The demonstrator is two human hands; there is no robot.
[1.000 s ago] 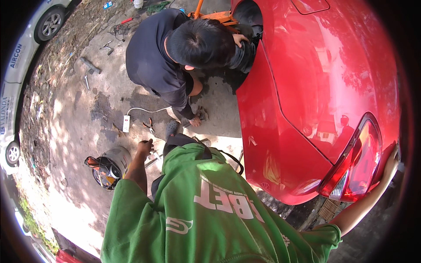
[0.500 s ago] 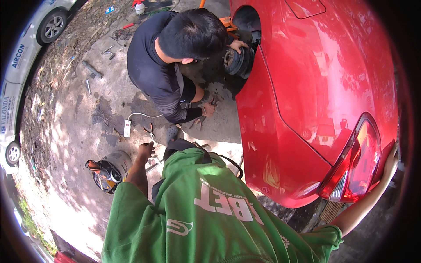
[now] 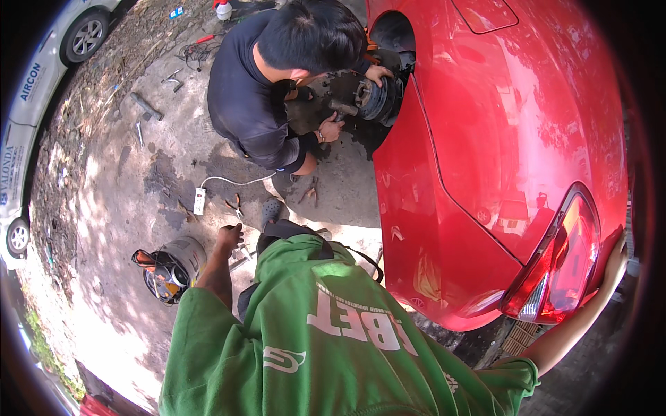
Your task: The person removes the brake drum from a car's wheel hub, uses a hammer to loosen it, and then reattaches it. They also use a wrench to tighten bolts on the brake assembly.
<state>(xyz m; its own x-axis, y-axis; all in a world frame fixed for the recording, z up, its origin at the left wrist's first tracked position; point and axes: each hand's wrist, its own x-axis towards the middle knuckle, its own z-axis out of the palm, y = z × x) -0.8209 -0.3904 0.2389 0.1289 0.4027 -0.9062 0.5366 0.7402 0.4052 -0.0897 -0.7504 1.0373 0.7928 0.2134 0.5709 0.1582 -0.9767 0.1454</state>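
Observation:
My left hand hangs in front of me, empty, its fingers loosely bent and a little apart. Nearest to it are a pair of pliers on the ground and a grey bucket of tools. My right hand rests flat against the rear of the red car, just beyond the tail light; its fingertips are partly hidden. Ahead, a crouching person in a dark shirt grips a hammer and steadies the brake drum in the open wheel well with the other hand.
A white power strip and its cord lie on the concrete. Farther off are a wrench, a dark bar-shaped tool and a second pair of pliers. A white car stands at the far left.
The other person has leaned toward the wheel well and raised a hammer from the ground up to the brake drum. My hands have stayed in place.

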